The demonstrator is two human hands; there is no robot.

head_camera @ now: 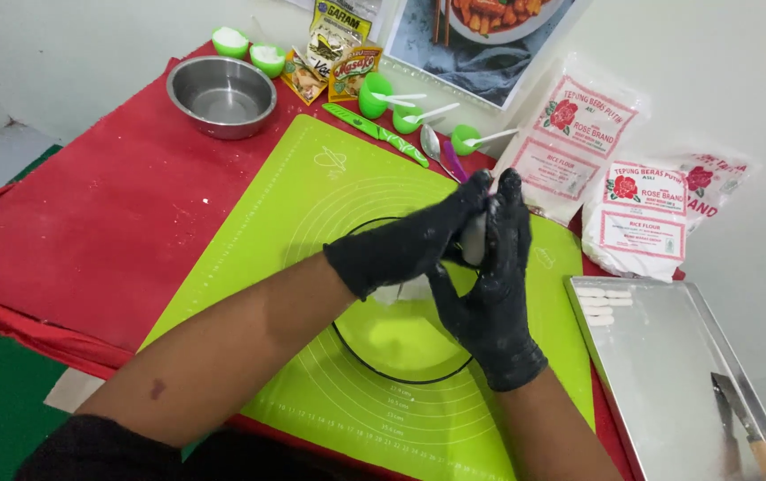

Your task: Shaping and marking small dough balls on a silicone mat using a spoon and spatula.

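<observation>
Both my hands wear black gloves and are pressed palm to palm above a clear glass bowl [401,352] on a lime-green silicone mat [303,223]. A pale piece of dough [474,239] shows between the palms of my left hand [405,245] and my right hand [494,285]. Most of the dough is hidden by the gloves. A white lump of dough [405,292] lies in the bowl, below my left wrist.
A metal tray [668,374] at the right holds several white dough sticks [603,305] and a knife [748,428]. Flour bags [579,134] lie behind it. A steel bowl [221,94], green cups with spoons [405,111], seasoning packets [338,53] and a green knife [374,132] sit on the red cloth.
</observation>
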